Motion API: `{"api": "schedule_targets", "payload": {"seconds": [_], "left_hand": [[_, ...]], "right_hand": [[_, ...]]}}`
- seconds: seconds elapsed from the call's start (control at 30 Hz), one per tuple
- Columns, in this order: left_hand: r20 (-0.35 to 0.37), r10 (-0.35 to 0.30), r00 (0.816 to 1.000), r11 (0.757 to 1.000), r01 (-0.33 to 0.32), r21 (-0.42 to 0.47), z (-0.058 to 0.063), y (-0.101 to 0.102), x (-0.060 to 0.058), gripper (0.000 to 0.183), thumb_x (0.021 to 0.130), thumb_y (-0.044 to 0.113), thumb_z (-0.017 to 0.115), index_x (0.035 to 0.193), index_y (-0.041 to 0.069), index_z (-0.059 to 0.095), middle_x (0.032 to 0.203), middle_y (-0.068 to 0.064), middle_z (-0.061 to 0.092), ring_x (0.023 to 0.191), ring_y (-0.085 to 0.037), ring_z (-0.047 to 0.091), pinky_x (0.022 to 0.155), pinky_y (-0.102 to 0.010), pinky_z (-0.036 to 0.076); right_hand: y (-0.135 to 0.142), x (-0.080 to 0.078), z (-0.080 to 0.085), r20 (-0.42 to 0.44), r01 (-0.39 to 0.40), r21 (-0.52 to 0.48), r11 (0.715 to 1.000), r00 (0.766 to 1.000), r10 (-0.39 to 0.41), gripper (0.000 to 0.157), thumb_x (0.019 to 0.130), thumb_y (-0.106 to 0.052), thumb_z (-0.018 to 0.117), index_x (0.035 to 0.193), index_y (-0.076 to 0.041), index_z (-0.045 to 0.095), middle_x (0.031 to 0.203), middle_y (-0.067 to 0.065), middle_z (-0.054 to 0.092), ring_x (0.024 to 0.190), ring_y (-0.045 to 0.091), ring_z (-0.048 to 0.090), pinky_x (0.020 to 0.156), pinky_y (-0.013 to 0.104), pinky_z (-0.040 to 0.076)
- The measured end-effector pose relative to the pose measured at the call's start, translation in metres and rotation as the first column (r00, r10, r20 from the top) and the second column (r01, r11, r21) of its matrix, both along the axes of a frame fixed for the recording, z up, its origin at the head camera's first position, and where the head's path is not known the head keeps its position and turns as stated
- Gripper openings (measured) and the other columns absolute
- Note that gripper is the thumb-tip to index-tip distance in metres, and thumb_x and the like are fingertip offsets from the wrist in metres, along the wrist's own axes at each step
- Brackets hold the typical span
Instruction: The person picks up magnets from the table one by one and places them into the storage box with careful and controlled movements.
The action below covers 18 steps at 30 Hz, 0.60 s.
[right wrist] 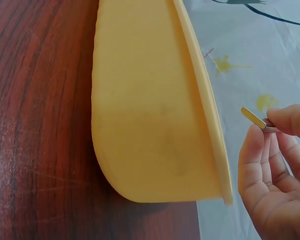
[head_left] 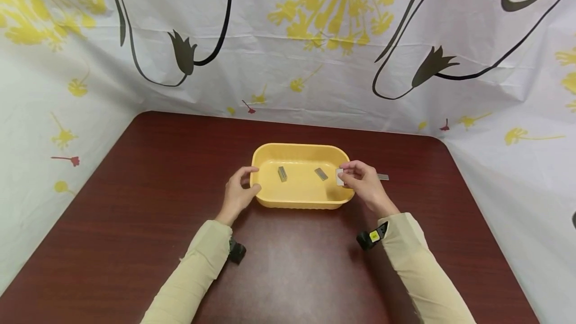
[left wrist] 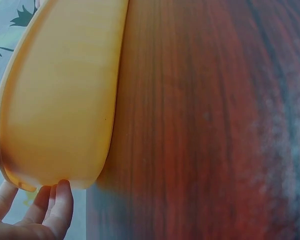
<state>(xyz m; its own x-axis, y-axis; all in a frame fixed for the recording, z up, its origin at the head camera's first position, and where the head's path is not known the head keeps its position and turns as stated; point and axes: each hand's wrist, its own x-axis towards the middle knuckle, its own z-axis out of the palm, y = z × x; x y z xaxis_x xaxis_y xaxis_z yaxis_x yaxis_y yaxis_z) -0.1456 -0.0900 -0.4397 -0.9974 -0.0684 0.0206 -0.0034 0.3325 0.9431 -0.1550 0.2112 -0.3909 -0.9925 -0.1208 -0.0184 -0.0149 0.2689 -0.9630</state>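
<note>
A yellow plastic tub (head_left: 292, 201) sits on the dark red table. My left hand (head_left: 239, 191) holds its left end, with index finger and thumb over the rim; in the left wrist view the fingertips (left wrist: 63, 192) meet the tub's end. Above the right end of the tub, my right hand (head_left: 365, 184) pinches a small flat rectangular piece (head_left: 339, 177), pale in the head view. Edge-on in the right wrist view, this piece (right wrist: 252, 117) looks thin and shiny between thumb and fingers. Inside the tub lie grey pieces, one stack (head_left: 282, 174) to the left and one (head_left: 321, 174) nearer the middle.
Just beyond my right hand, another grey strip (head_left: 383, 177) lies on the table (head_left: 135, 204). A white cloth (head_left: 270, 64) with yellow and dark flower prints hangs behind and beside the table. A black camera is strapped on each wrist.
</note>
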Motion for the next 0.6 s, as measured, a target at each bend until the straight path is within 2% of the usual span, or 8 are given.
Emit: {"api": "schedule_targets", "payload": {"seconds": [0.43,0.6], "left_hand": [[-0.002,0.000,1.000,1.000,0.000,0.001,0.001,0.000,0.000,0.040,0.070,0.004,0.059,0.109,0.010,0.058,0.113,-0.004,0.055,0.096,-0.023,0.055,0.070,-0.032,0.045],[0.006,0.003,1.000,1.000,-0.003,-0.010,0.000,0.000,0.000,0.039,0.071,0.005,0.059,0.109,0.012,0.058,0.114,-0.004,0.054,0.096,-0.023,0.055,0.067,-0.031,0.045]], "right_hand": [[-0.014,-0.005,-0.002,-0.041,-0.045,0.038,0.998,0.998,0.046,0.029,0.082,-0.003,0.059,0.105,0.011,0.052,0.087,0.012,0.054,0.070,0.013,0.055,0.063,0.030,0.050],[-0.022,-0.006,-0.001,-0.051,-0.051,0.037,0.998,0.997,0.053,0.027,0.081,-0.002,0.059,0.103,0.012,0.053,0.087,0.014,0.054,0.068,0.013,0.055,0.063,0.034,0.051]]}}
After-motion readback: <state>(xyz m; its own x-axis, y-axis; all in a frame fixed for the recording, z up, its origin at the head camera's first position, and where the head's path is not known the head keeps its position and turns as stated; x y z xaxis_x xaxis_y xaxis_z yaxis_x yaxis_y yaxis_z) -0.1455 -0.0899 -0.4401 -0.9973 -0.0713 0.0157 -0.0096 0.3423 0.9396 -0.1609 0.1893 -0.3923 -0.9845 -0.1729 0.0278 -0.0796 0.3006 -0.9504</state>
